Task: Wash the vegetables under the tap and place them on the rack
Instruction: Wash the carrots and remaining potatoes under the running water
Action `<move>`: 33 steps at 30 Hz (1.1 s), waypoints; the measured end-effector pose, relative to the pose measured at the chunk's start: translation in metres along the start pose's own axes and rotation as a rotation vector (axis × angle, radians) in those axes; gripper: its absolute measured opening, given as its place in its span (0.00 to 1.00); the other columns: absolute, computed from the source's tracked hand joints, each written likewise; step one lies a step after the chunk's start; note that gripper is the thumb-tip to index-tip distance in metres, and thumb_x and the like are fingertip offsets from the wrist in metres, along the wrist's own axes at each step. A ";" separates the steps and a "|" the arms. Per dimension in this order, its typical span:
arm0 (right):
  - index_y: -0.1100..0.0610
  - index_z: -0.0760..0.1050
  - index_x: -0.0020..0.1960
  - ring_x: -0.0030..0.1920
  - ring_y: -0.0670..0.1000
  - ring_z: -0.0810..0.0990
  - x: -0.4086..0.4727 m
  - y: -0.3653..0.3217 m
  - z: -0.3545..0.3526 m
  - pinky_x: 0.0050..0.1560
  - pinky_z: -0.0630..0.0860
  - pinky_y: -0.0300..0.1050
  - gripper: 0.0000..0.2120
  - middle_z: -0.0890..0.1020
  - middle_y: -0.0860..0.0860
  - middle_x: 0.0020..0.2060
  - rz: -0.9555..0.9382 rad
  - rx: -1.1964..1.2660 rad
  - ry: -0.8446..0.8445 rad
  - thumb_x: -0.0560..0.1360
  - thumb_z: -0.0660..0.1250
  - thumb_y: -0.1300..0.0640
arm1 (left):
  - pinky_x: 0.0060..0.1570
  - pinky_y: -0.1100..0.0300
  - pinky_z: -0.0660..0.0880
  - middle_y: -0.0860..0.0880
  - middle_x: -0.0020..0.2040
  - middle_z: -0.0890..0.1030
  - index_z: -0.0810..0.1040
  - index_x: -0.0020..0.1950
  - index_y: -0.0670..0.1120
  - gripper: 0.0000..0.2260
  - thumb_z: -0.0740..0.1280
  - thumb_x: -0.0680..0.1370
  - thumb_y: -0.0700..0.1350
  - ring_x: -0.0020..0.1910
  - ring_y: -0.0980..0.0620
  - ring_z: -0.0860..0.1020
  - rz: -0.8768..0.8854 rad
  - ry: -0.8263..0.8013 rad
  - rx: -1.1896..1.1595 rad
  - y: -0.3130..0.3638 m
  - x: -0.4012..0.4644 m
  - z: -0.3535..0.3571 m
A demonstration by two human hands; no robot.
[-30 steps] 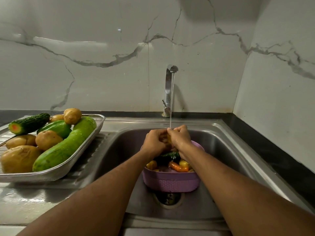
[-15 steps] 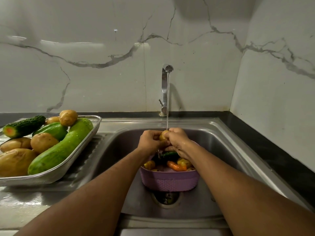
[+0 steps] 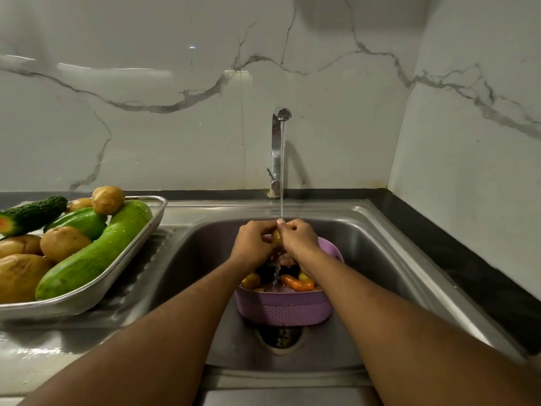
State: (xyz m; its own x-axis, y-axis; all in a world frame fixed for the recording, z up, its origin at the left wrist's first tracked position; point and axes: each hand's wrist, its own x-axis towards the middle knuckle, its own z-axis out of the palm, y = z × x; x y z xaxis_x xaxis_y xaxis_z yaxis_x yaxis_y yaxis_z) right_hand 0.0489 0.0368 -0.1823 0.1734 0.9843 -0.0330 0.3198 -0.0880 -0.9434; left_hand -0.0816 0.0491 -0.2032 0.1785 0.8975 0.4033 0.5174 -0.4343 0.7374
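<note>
Both hands meet under the running tap (image 3: 280, 133), above a purple basket (image 3: 282, 310) in the sink. My left hand (image 3: 254, 244) and my right hand (image 3: 298, 241) grip a small yellowish potato (image 3: 276, 238) between them; most of it is hidden by my fingers. Water runs off it into the basket, where a carrot (image 3: 297, 283), a small potato (image 3: 251, 281) and a dark green vegetable lie. On the left, a metal mesh rack (image 3: 128, 259) holds wet cucumbers (image 3: 96, 253), a dark bumpy cucumber (image 3: 32, 213) and several potatoes (image 3: 63, 243).
The steel sink (image 3: 380, 259) has an open drain (image 3: 281, 338) just in front of the basket. The rack sits on the ribbed drainboard to the left. A black counter strip (image 3: 456, 259) runs along the right wall. Marble walls close the back and right.
My hands have stayed together under the stream, turning the small potato a little between the fingers. The camera has shifted slightly; the rack and basket have not moved.
</note>
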 end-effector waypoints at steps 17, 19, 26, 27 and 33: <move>0.52 0.71 0.72 0.35 0.49 0.82 0.004 -0.008 -0.003 0.30 0.78 0.39 0.16 0.84 0.57 0.47 -0.082 0.026 -0.112 0.85 0.60 0.54 | 0.50 0.55 0.84 0.54 0.42 0.87 0.86 0.51 0.52 0.07 0.76 0.76 0.41 0.44 0.59 0.85 -0.084 0.048 -0.108 0.003 -0.004 -0.009; 0.53 0.74 0.70 0.34 0.49 0.81 0.009 -0.007 -0.002 0.28 0.76 0.37 0.16 0.84 0.56 0.49 -0.160 -0.008 -0.044 0.84 0.63 0.53 | 0.50 0.54 0.84 0.54 0.42 0.87 0.86 0.50 0.51 0.06 0.74 0.78 0.41 0.43 0.59 0.86 -0.058 0.065 -0.101 0.003 -0.002 -0.009; 0.48 0.78 0.54 0.42 0.49 0.83 0.007 -0.005 0.003 0.41 0.81 0.46 0.14 0.82 0.48 0.44 -0.171 -0.111 0.122 0.83 0.61 0.40 | 0.49 0.55 0.84 0.54 0.41 0.86 0.84 0.51 0.51 0.04 0.70 0.80 0.43 0.41 0.61 0.84 0.029 0.021 0.018 0.006 -0.003 -0.005; 0.49 0.78 0.52 0.41 0.48 0.82 0.006 -0.004 0.001 0.39 0.79 0.44 0.16 0.82 0.48 0.42 -0.163 -0.099 0.149 0.83 0.61 0.38 | 0.49 0.55 0.84 0.54 0.41 0.86 0.84 0.52 0.51 0.04 0.70 0.80 0.43 0.42 0.61 0.84 0.045 0.016 0.025 0.008 -0.003 -0.003; 0.51 0.78 0.58 0.46 0.53 0.85 0.005 -0.009 0.003 0.42 0.86 0.49 0.11 0.82 0.52 0.48 -0.087 0.050 0.054 0.84 0.62 0.47 | 0.50 0.66 0.81 0.58 0.47 0.85 0.84 0.59 0.52 0.13 0.75 0.76 0.40 0.48 0.63 0.83 0.024 0.136 -0.023 0.010 -0.008 -0.005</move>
State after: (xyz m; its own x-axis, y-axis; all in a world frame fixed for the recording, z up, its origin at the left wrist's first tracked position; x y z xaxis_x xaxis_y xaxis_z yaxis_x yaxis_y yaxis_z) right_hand 0.0446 0.0432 -0.1753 0.1974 0.9781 0.0661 0.2892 0.0063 -0.9572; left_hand -0.0820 0.0371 -0.1966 0.0747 0.8689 0.4894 0.4945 -0.4584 0.7384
